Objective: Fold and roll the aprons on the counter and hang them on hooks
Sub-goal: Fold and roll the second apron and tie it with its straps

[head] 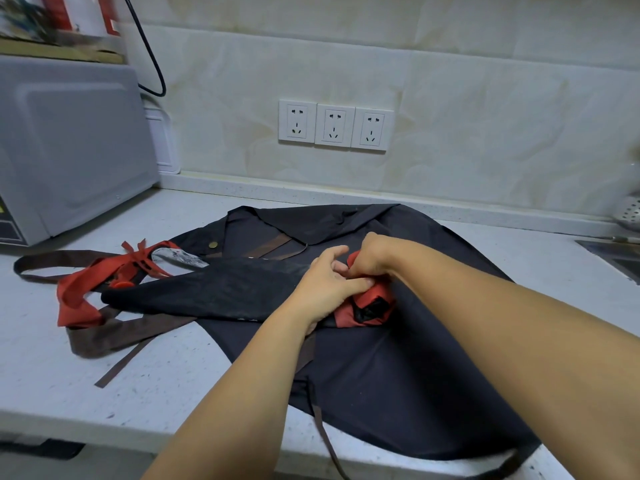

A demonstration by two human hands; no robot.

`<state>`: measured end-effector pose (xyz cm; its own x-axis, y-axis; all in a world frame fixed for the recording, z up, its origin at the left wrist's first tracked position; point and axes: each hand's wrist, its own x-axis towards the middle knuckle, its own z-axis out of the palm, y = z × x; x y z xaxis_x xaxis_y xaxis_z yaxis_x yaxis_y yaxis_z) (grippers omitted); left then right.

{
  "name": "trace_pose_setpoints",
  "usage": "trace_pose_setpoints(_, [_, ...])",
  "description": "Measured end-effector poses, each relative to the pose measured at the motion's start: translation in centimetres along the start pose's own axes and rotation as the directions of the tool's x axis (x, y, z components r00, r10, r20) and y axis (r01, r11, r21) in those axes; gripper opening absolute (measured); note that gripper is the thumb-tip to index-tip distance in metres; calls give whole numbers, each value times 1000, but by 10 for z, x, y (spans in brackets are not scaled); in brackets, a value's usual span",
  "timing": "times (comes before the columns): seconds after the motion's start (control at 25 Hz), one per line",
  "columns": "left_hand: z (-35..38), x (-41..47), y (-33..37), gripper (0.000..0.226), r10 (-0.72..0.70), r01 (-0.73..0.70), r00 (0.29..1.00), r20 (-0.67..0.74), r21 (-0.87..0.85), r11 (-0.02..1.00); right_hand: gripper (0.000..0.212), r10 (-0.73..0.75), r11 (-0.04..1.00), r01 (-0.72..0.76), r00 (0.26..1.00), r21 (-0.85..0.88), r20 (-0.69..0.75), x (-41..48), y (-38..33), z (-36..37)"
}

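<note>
Hands at the table's (156, 382) middle, left hand (325, 289) and right hand (372, 259), both pinch the red-trimmed apron's (214, 289) rolled end, likely to hold it tight; it lies across a dark apron (398, 375) overhanging the front edge.

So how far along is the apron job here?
Done: the red-trimmed apron is folded into a strip. In hand: left hand and right hand grip its rolled end. Left: finish the roll, fold the dark apron underneath, hang both.
</note>
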<state>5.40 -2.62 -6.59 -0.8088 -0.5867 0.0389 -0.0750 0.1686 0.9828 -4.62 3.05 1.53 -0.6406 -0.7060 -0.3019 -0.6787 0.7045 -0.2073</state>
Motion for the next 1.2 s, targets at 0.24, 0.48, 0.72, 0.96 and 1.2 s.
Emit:
trace_pose_setpoints(0.24, [-4, 3, -1, 103, -13, 14, 1000, 22, -39, 999, 51, -6, 1000, 6, 1000, 1, -20, 0, -6, 4])
trace_pose_setpoints(0.48, [-5, 3, -3, 93, -17, 19, 998, 54, -31, 999, 41, -13, 630, -233, 951, 741, 310, 7, 50, -8])
trace_pose_setpoints(0.72, [-7, 2, 3, 82, -42, 45, 998, 41, -69, 997, 47, 24, 690, -240, 951, 683, 310, 4, 43, -1])
trace_pose_setpoints(0.96, [-35, -21, 31, 46, 194, -68, 978, -76, 764, 642, 39, 98, 757, -247, 958, 605, 269, 1, 27, -4])
trace_pose_setpoints(1.2, [-48, -46, -3, 45, 49, -14, 999, -4, 934, 357, 21, 134, 810, -248, 961, 532, 243, -2, 5, -1])
